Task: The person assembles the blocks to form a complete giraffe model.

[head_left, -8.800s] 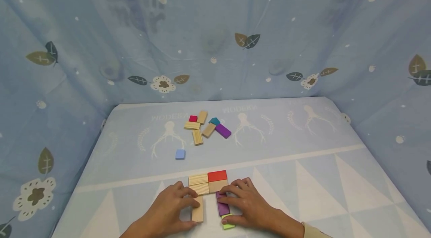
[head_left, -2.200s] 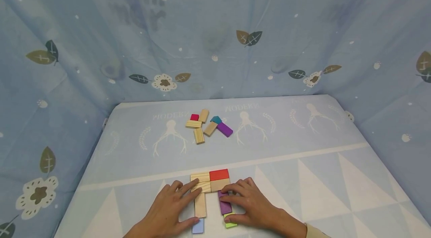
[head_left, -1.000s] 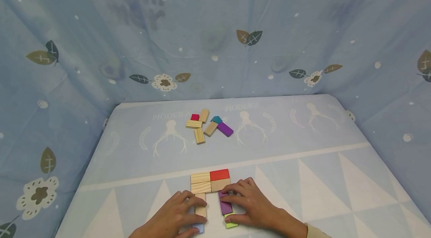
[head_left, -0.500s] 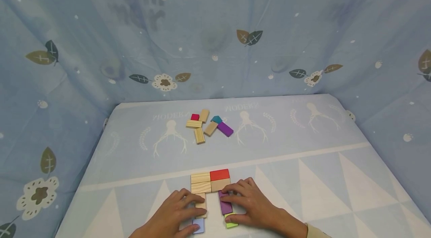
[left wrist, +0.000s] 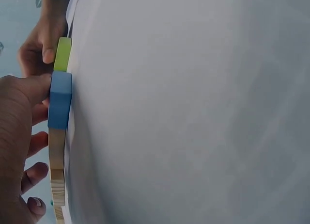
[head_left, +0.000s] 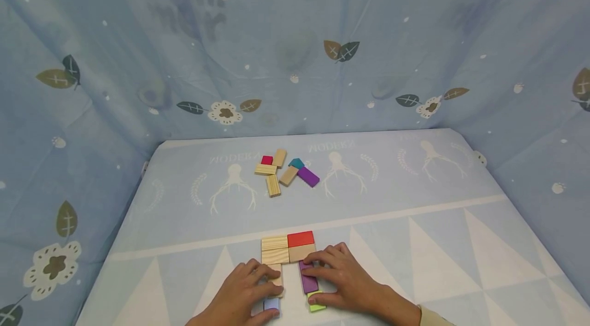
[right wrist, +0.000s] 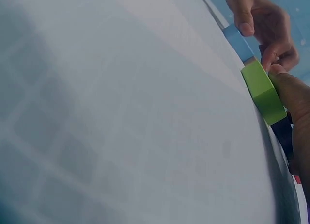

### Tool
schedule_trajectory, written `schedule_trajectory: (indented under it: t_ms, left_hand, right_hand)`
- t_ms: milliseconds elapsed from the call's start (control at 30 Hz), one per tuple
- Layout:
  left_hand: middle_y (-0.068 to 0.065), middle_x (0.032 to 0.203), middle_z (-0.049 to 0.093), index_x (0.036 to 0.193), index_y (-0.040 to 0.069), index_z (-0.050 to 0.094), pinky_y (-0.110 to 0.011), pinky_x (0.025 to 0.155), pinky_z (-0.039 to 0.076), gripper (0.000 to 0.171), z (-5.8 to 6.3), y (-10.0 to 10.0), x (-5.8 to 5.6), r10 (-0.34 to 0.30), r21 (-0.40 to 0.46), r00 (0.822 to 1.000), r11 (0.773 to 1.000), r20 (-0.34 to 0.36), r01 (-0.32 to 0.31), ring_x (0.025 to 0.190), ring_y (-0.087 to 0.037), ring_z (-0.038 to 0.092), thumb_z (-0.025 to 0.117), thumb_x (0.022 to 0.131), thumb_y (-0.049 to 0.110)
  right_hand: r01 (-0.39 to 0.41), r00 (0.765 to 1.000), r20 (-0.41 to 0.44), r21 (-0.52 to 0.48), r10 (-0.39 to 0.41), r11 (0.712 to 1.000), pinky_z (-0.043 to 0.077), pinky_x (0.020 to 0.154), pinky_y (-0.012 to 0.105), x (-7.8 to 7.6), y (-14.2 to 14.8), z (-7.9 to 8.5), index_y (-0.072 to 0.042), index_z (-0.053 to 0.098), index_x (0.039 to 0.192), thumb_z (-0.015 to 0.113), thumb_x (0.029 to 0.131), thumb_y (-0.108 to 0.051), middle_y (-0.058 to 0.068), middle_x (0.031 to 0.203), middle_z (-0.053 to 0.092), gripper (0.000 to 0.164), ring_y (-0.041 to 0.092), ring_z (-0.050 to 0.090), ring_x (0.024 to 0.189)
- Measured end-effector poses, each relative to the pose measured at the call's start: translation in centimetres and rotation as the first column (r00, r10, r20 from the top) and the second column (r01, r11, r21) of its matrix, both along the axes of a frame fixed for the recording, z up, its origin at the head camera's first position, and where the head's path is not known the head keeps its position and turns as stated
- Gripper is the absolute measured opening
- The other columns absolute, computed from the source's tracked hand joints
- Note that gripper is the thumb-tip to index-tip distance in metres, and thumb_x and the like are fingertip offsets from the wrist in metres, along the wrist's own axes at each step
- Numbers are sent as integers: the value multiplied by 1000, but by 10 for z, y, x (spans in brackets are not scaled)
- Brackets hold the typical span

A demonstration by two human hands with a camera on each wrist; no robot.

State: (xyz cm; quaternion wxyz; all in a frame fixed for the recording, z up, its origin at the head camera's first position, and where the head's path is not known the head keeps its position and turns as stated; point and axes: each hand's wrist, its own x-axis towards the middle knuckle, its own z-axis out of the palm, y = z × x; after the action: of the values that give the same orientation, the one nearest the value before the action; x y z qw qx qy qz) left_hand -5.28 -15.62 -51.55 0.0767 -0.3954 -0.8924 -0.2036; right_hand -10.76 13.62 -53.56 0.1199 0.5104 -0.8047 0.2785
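My left hand (head_left: 244,290) lies over the left column of blocks in the head view. Its fingers touch a plain wooden block (head_left: 276,268), and the thumb rests at the light blue block (head_left: 271,304) below it. My right hand (head_left: 343,280) spans the right column, fingers on the purple block (head_left: 309,285) and thumb on the lime green block (head_left: 317,308). Both columns meet a row made of a red block (head_left: 300,238), a tan block (head_left: 301,252) and two striped wooden blocks (head_left: 274,249). The left wrist view shows the left thumb against the blue block (left wrist: 60,98).
Farther back on the table lies a loose group: a small red block (head_left: 267,160), a teal block (head_left: 296,163), a purple block (head_left: 308,177) and several wooden blocks (head_left: 273,186). A patterned blue curtain (head_left: 295,59) encloses the table (head_left: 392,172).
The light blue block, earlier alone farther back, now sits below the left wooden block. My left fingers have come down from the striped blocks onto that wooden block. My right hand holds its place.
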Motion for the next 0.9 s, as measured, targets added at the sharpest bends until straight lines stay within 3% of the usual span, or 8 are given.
schedule_trajectory:
  t_ms: [333,633,767,900]
  left_hand:
    - [12,119,57,106,31,70,-24,71,38,24,4,1,4,35,-17,998,999,55,-34,97,-9,47,64,92,49]
    - [11,117,58,105,30,70,-25,70,38,26,7,2,4,36,-44,995,999,93,-33,96,-9,48,61,93,52]
    - [11,118,58,106,30,70,-26,70,39,29,9,3,3,39,-65,992,997,123,-32,96,-9,48,60,93,54]
    - [11,118,58,109,30,71,-27,71,40,33,10,4,3,52,-89,984,995,173,-37,97,-9,48,59,92,56]
  right_hand:
    - [-3,1000,-18,29,3,1000,30,84,31,0,0,5,-27,67,124,73,83,-54,-9,130,54,49,8,50,104]
    - [-5,1000,-21,178,9,984,31,83,33,-2,-5,30,-22,69,121,67,88,-55,-8,125,55,47,10,45,107]
    - [55,998,2,122,-56,991,32,80,34,-27,-9,40,-23,69,119,73,86,-48,-8,119,57,42,12,48,104]
    - [208,978,0,63,-209,976,36,79,38,-72,-11,43,-18,71,115,79,82,-38,-3,114,61,40,18,52,100]
